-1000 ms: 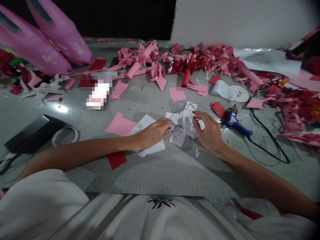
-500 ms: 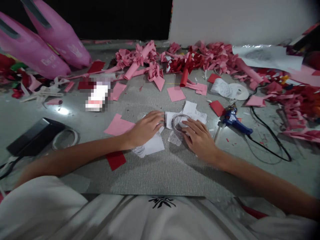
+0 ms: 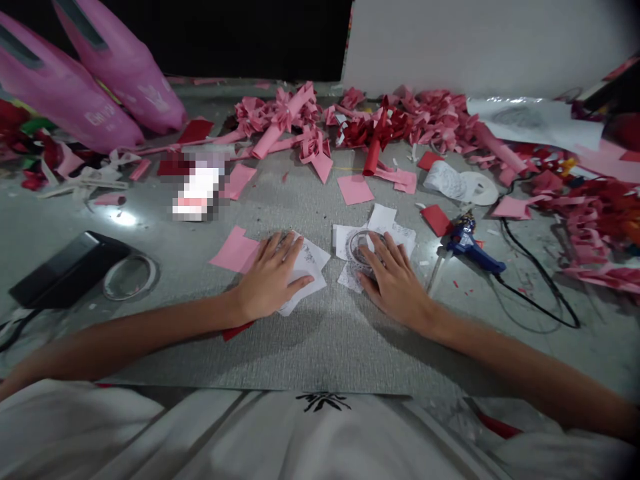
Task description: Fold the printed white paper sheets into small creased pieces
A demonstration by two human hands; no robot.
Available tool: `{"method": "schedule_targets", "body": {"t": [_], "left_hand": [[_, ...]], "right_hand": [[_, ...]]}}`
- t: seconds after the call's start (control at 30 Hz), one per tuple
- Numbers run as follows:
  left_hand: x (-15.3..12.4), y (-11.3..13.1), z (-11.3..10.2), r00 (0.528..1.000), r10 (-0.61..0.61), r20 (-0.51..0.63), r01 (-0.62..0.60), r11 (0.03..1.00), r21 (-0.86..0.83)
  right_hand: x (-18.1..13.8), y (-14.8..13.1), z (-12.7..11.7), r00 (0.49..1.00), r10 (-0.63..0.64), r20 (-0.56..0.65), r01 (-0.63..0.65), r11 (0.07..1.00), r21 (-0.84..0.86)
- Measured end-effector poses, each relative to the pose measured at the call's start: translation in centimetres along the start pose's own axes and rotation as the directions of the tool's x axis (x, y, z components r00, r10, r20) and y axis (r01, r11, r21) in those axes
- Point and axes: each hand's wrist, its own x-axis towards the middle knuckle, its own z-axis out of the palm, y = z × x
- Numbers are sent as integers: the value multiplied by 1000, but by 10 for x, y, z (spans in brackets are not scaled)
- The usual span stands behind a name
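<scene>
My left hand (image 3: 270,277) lies flat, fingers spread, on a white printed paper sheet (image 3: 311,263) that overlaps a pink paper square (image 3: 233,250). My right hand (image 3: 393,280) rests palm down with fingers stretched over a clear tape roll (image 3: 359,243) and several small white printed paper pieces (image 3: 385,223). Neither hand grips anything. A red paper scrap (image 3: 231,331) peeks out under my left wrist.
A blue glue gun (image 3: 470,248) with a black cord (image 3: 535,280) lies right of my right hand. Pink and red folded paper pieces (image 3: 380,123) pile along the back. Pink bags (image 3: 95,87) sit far left, a black box (image 3: 65,267) and another tape ring (image 3: 130,277) at left.
Both hands let go of the white paper pieces they held up, lowered them to the table, and now lie flat; the left hand slid left onto the white sheet.
</scene>
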Motion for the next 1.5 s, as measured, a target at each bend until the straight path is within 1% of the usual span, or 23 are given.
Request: {"method": "schedule_targets", "body": {"t": [0.27, 0.47, 0.53, 0.63, 0.7, 0.77, 0.87, 0.93, 1.07, 1.17, 1.3, 1.4, 1.5], "left_hand": [[0, -4, 2, 999, 11, -37, -13, 999, -37], [1, -5, 3, 997, 28, -74, -27, 1000, 12], [0, -3, 1, 996, -5, -85, 13, 996, 87], [-3, 2, -3, 983, -130, -130, 158, 958, 237], [-4, 5, -6, 974, -198, -109, 222, 930, 293], [-4, 7, -9, 975, -214, -60, 222, 923, 313], [-3, 9, -11, 983, -180, -38, 183, 926, 331], [-3, 8, -10, 989, -140, -42, 146, 935, 324], [-1, 4, -9, 995, -55, -79, 71, 972, 226], [-1, 2, -9, 993, -23, -117, 42, 986, 160], [-1, 1, -11, 990, -3, -144, 24, 990, 142], [0, 1, -11, 987, 45, -157, -25, 992, 126], [1, 2, -11, 980, 104, -167, -81, 987, 140]], "right_hand": [[3, 3, -1, 999, 37, 21, -36, 998, -55], [5, 9, -2, 999, 40, 11, -39, 997, -61], [6, 11, -1, 999, 42, 4, -42, 997, -61], [7, 14, -1, 999, 40, -1, -40, 997, -72], [8, 17, 0, 999, 42, -11, -43, 995, -87], [9, 19, -1, 998, 51, -25, -53, 994, -96], [10, 21, -1, 997, 61, -51, -66, 993, -98], [10, 20, -2, 995, 45, -93, -54, 994, -99], [9, 15, -3, 984, -22, -174, 8, 997, -82], [8, 15, -4, 981, -45, -188, 36, 998, -52], [9, 16, -2, 978, -61, -201, 52, 998, -47], [9, 15, -1, 978, -66, -199, 56, 997, -57], [12, 15, -5, 979, -39, -199, 28, 998, -58]]}}
